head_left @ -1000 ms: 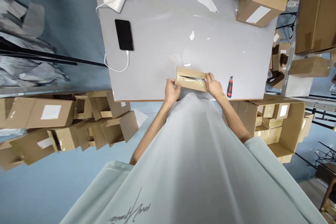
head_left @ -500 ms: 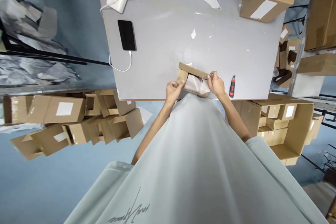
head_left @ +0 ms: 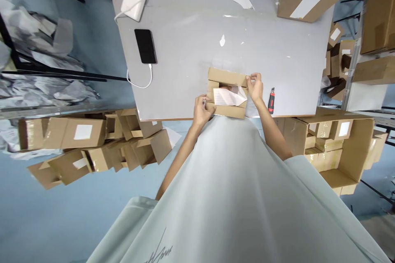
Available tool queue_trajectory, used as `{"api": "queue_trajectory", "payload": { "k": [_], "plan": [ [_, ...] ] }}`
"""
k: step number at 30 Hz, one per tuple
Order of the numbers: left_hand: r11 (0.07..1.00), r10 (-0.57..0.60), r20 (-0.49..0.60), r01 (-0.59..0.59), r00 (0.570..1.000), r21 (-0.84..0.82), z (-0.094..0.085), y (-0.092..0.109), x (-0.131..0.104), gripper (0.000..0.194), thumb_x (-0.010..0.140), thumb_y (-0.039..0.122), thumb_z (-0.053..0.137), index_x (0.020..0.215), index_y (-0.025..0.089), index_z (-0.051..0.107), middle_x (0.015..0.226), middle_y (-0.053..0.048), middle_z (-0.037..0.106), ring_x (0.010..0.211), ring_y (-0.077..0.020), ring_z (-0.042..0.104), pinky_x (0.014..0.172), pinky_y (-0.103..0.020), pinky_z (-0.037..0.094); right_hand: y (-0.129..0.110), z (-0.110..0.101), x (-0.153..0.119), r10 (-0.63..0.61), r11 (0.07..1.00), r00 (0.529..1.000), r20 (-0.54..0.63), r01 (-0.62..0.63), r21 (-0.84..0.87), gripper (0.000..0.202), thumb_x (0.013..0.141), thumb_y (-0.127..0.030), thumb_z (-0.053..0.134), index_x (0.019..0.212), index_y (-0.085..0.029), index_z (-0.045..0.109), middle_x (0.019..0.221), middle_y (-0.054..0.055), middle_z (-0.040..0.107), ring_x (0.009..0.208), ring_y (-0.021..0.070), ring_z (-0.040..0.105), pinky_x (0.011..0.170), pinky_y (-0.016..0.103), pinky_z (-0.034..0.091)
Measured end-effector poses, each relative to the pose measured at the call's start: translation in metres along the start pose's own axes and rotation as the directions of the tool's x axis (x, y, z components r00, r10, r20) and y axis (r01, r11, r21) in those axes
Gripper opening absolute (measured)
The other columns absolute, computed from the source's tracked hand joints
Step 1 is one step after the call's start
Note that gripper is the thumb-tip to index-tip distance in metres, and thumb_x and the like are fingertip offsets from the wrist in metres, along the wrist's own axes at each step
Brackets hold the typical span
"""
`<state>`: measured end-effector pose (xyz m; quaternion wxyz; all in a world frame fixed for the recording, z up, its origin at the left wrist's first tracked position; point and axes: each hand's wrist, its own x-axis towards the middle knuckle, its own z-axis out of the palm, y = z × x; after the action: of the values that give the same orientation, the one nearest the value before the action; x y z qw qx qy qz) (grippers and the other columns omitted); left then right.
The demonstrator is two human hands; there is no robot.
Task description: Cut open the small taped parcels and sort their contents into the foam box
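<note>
The small cardboard box [head_left: 227,93] sits at the near edge of the grey table [head_left: 191,49], well left of the red utility knife [head_left: 271,101]. Its flaps stand open, showing a pale wrapped item [head_left: 230,95] inside. My left hand [head_left: 202,110] is closed on the box's left end; my right hand [head_left: 254,86] pinches the far flap at the box's right corner. I judge the box light and fairly stiff, the flaps bendable at their creases; the end walls give the firmest hold. The wrapped item looks soft, possibly plastic film, though I cannot make out what it covers. My shirt hides the box's near wall.
</note>
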<state>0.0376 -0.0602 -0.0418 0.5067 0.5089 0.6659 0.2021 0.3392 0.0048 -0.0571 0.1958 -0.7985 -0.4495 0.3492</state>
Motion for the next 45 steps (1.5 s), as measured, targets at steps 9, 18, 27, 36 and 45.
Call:
{"api": "queue_trajectory", "payload": {
  "k": [9,18,27,36,45],
  "plan": [
    [0.932,0.198,0.105,-0.220,0.975,0.286,0.013,0.033,0.004,0.063,0.086,0.015,0.081,0.147,0.024,0.067,0.141,-0.019,0.071,0.131,-0.0456,0.065,0.119,-0.062,0.052,-0.027,-0.029,-0.081,-0.089,0.996,0.996,0.029,0.089,-0.014,0.035,0.115,-0.051,0.049,0.123,-0.025,0.071,0.123,0.013,0.074,0.105,0.0283,0.072,0.107,0.044,0.061],
    [0.934,0.239,0.280,-0.298,0.930,0.194,0.026,0.045,0.012,0.039,0.094,0.012,0.063,0.124,0.028,0.083,0.124,-0.010,0.082,0.117,-0.0373,0.075,0.107,-0.051,0.060,-0.052,-0.016,-0.118,-0.033,0.911,0.898,0.439,0.208,-0.356,0.050,0.109,-0.027,0.068,0.159,-0.020,0.065,0.149,0.022,0.076,0.142,0.0410,0.069,0.117,0.053,0.058],
    [0.946,0.311,0.287,-0.323,0.906,-0.009,0.039,0.051,0.018,0.042,0.091,0.002,0.055,0.121,0.023,0.076,0.127,-0.011,0.077,0.118,-0.0278,0.077,0.110,-0.043,0.062,-0.060,0.013,-0.089,-0.048,0.926,0.822,0.567,0.250,-0.283,0.046,0.110,-0.021,0.064,0.154,-0.010,0.067,0.153,0.023,0.075,0.142,0.0386,0.072,0.121,0.049,0.056],
    [0.818,0.278,0.338,-0.406,0.899,0.408,0.025,0.045,0.052,0.059,0.096,0.002,0.050,0.143,0.021,0.081,0.150,-0.014,0.074,0.148,-0.0364,0.056,0.125,-0.050,0.048,-0.069,0.021,-0.087,0.013,0.806,0.803,0.596,0.344,-0.481,0.048,0.110,-0.021,0.064,0.158,-0.017,0.069,0.151,0.020,0.078,0.137,0.0404,0.075,0.121,0.051,0.056],
    [0.792,0.320,0.364,-0.458,0.874,0.404,0.015,0.066,0.052,0.034,0.106,0.015,0.059,0.110,0.026,0.091,0.124,-0.013,0.085,0.124,-0.0351,0.070,0.105,-0.047,0.055,-0.055,-0.005,-0.096,-0.098,0.892,0.868,0.487,0.293,-0.343,0.036,0.116,-0.022,0.052,0.140,-0.018,0.079,0.146,0.017,0.080,0.129,0.0333,0.076,0.109,0.040,0.055]
  ]
}}
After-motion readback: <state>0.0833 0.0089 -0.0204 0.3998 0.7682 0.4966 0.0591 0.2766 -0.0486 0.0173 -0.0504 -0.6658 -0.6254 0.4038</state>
